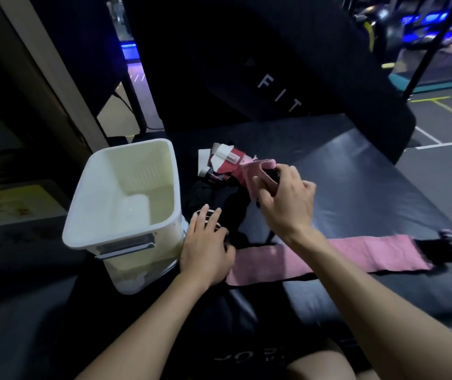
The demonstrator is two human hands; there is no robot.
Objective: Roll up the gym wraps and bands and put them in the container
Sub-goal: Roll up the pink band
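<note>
The right hand (285, 198) has its fingers curled around a folded pink wrap (257, 174), thumb and fingertips pinching it just above the heap — a grip that looks meant to lift it free of the tangle or start it rolling. The wrist is bent downward, the forearm reaching in from the lower right across the mat.

The left hand (205, 242) lies flat with fingers straight and slightly spread, pressing on a dark band (227, 215) beside the container; probably it pins the pile so it does not drag along while the other hand pulls. Whether anything is caught under its thumb cannot be told.

Beyond the hands, a heap of red-and-white wraps (224, 163) sits just behind the pink one. 1 long pink wrap (342, 256) lies unrolled across the black mat (370, 174), passing under the right forearm, with a dark end piece at its far right.

The white container (126, 198) stands just left of the pile, open and seemingly with nothing inside — so, as I judge it, the task has barely begun.
</note>
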